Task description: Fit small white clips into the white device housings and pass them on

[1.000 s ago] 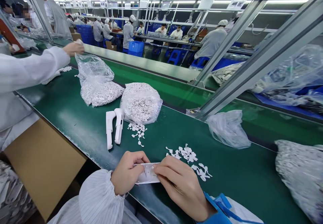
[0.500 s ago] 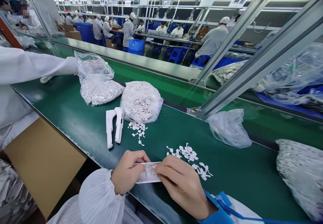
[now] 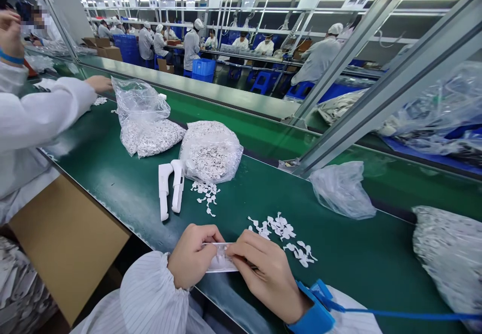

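Left hand (image 3: 191, 257) clamped on left end of white plastic casing (image 3: 222, 263), its long axis running left to right between my hands; right hand (image 3: 266, 274) equally near, fingers bent over right end, grip unclear; small white pieces (image 3: 281, 227) lie far side, rightward

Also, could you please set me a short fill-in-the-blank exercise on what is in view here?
The narrow part held between the left hand and the right hand is ____ in colour.
The strap around the right wrist is ____.
The long, bent-ended parts lying side by side in front of the filled bags number ____.
The work surface under the loose pieces is ____.

Missing words: white; blue; two; green.
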### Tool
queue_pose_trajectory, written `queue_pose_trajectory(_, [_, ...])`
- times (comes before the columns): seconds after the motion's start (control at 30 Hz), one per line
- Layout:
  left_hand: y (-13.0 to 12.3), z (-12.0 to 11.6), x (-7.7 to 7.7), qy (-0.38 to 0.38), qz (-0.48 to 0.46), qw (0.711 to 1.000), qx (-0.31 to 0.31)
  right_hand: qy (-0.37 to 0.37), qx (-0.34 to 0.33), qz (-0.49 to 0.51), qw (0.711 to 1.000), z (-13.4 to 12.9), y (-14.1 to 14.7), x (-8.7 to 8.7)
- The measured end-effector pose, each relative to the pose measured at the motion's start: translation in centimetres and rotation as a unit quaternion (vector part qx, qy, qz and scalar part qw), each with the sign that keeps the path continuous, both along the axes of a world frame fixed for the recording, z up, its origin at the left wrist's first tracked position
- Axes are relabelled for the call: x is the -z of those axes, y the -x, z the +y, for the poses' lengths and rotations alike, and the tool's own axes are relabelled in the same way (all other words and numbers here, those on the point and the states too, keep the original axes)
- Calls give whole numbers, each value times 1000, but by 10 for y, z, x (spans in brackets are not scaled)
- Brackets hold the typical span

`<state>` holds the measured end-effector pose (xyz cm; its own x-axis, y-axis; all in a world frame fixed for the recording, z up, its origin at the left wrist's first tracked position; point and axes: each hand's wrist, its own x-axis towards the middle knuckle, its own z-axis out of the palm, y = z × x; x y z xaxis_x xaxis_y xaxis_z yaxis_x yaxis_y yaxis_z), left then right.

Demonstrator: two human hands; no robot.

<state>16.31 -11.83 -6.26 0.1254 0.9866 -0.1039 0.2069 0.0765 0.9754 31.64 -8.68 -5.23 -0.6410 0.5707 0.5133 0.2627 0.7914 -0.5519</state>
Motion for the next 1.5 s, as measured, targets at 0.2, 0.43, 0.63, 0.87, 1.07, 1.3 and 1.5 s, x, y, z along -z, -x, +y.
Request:
queue_pose_trajectory(0.2, [-1,-2,0,0,-17,1000,-4,2,26,28,999,-2,-5,2])
queue_pose_trajectory(0.43, [0,-1,-1,-3,-10,1000,2,8,8,16,1000,-1,-3,4])
queue_pose_trajectory(0.63, [-1,-2,1,-9,37,999,6,-2,-33,-16,999,3,-3,8])
queue_pose_trajectory(0.87, [0,1,1,-32,62,997,19,26,49,-45,997,2,0,7])
queue_pose_trajectory(1.07, [-1,-4,0,-36,51,998,6,88,10,-89,992,12,-5,-3])
queue_pose_trajectory(1.3, [-3,-4,3,-38,79,996,4,89,15,-129,988,10,-4,1])
queue_pose_trajectory(1.5, [15,-10,-10,-143,155,977,-1,93,-24,-170,981,29,-4,-22])
